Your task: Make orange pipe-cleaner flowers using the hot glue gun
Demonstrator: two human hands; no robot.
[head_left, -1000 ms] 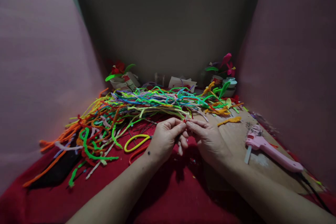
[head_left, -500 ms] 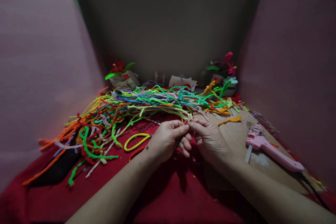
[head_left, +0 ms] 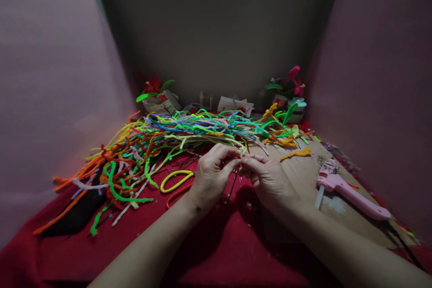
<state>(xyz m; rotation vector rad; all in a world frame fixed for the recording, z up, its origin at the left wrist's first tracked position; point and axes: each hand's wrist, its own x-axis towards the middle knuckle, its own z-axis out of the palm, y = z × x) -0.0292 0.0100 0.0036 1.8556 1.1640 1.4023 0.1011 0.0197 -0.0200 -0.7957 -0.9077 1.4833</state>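
My left hand [head_left: 212, 177] and my right hand [head_left: 272, 182] meet fingertip to fingertip at the middle of the table. Both are closed in a pinch around the top of a thin dark stem [head_left: 233, 185], which slants down between them. A small pale tuft [head_left: 243, 150] shows just above the fingertips; whether it belongs to the stem I cannot tell. Left of my left hand lie scissors with a yellow handle loop [head_left: 176, 182] and a red one [head_left: 178, 194]. The fingers hide what joins at the stem's top.
A heap of coloured pipe cleaners [head_left: 202, 126] spreads behind and left of the hands over a red cloth [head_left: 216, 252]. To the right, a pink glue gun [head_left: 354, 198] with a cord rests on a brown board [head_left: 297, 175], near an orange fuzzy piece [head_left: 295, 155]. Fuzzy flowers [head_left: 295, 78] stand behind.
My left hand has turned, its fingers now curled under and its knuckles higher. The dark stem has come into view below the fingertips, and a red bit there no longer shows.
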